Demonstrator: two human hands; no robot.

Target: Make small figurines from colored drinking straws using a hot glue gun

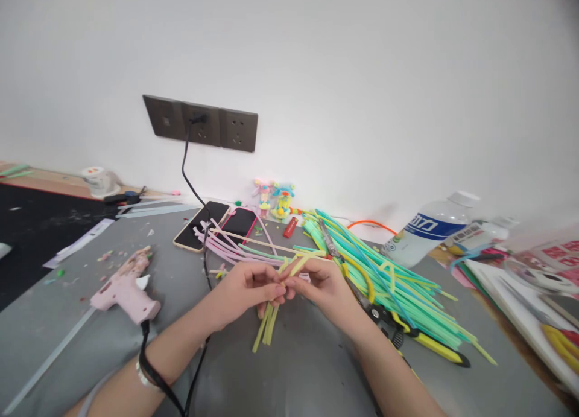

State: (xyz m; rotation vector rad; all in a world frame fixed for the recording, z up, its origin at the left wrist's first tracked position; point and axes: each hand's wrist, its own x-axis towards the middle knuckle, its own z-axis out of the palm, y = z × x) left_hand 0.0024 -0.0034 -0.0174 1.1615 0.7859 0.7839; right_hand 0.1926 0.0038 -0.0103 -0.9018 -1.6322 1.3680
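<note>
Yellow pipe cleaners [270,323] are pinched between my two hands over the grey table, their lower ends hanging below my fingers and other ends bent up to the right. My left hand [246,290] closes thumb and fingers on them. Fingertips nearly together with the left, my right hand [319,284] also pinches the yellow stems. Pale purple pipe cleaners [230,245] lie just beyond my hands. To the right is a large pile of green and yellow pipe cleaners [398,296], with yellow-handled scissors [357,278] and yellow-black pliers [393,323] on it.
A pink hot glue gun [129,296] lies at left, its black cord crossing by my left forearm. Two phones [201,227] and small pipe-cleaner figures [281,201] are at the back. A plastic bottle [427,230] leans at right. Wall sockets [201,124] hold a plug.
</note>
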